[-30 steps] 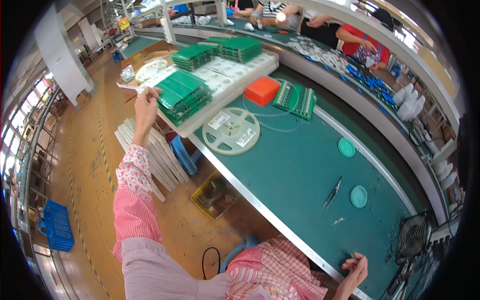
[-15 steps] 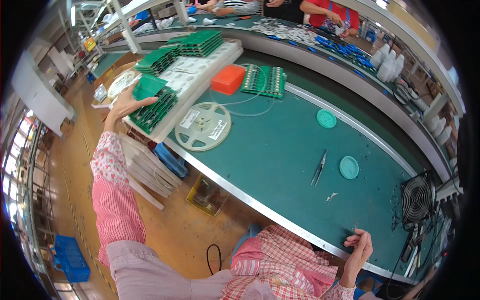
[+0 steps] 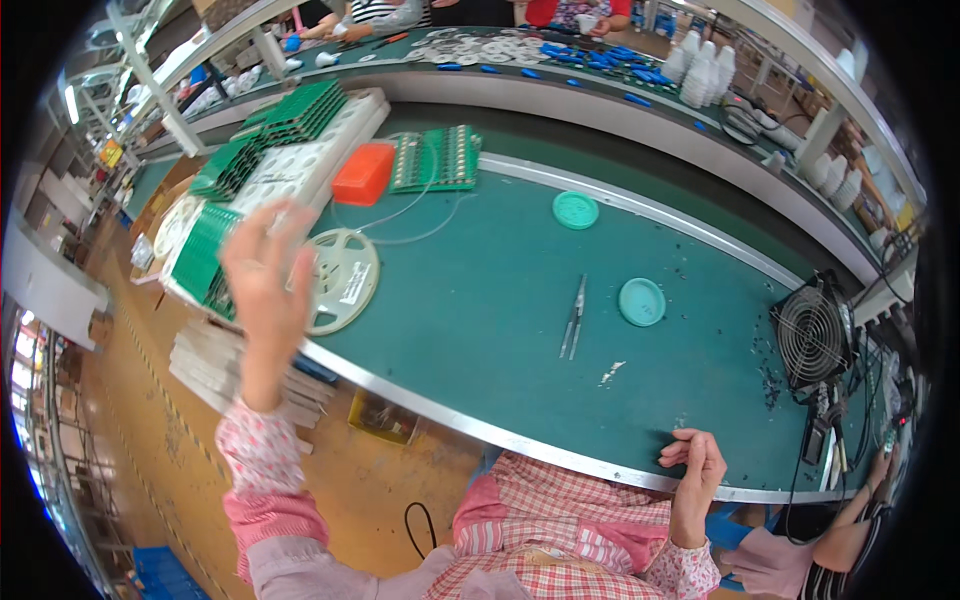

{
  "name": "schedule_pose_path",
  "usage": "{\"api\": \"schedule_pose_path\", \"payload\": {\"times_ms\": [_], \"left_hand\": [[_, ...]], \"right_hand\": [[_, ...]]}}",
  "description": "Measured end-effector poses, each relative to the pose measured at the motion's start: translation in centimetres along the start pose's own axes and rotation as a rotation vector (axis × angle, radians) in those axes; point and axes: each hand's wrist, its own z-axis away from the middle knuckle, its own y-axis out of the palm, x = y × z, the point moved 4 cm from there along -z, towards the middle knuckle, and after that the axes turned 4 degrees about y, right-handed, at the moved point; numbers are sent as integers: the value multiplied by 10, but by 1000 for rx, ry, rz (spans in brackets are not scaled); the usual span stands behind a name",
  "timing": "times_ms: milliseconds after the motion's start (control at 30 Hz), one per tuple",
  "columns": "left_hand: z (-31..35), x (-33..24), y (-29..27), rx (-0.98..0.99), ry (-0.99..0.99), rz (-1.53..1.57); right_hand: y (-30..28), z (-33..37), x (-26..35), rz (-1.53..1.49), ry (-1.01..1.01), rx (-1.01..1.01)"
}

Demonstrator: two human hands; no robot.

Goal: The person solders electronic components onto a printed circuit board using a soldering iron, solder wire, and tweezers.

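My left hand (image 3: 265, 290) is raised in front of the white foam tray (image 3: 345, 130), smeared by motion, its fingers spread and nothing visible in them. Just behind it, a stack of green circuit boards (image 3: 203, 245) stands at the tray's near end, with more green boards (image 3: 300, 110) farther back on it. A pale plastic reel (image 3: 345, 285) lies flat beside my left hand, partly hidden by it. At the front edge of the green-topped bench (image 3: 470, 320) rests my right hand (image 3: 697, 475). Its fingers are loosely bent with small gaps, and I see nothing in them.
An orange-red box (image 3: 364, 174) and a populated circuit board (image 3: 435, 160) lie at the back. Tweezers (image 3: 574, 318), two round teal lids (image 3: 642, 302) and a black fan (image 3: 812, 330) are to the right. Beyond runs a conveyor with white and blue parts; people work there.
My left hand has come off the board stack, moving right and toward me, fingers spreading. My right hand stays at the bench edge. The whole view has swung to the right.
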Motion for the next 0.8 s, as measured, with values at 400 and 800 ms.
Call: {"api": "schedule_pose_path", "payload": {"times_ms": [400,800], "left_hand": [[64,-298,12,418,331,955],[237,-217,-28,1166,-716,1371]], "right_hand": [[22,18,26,169,-70,487],[-84,-45,87,-780,-123,78]]}}
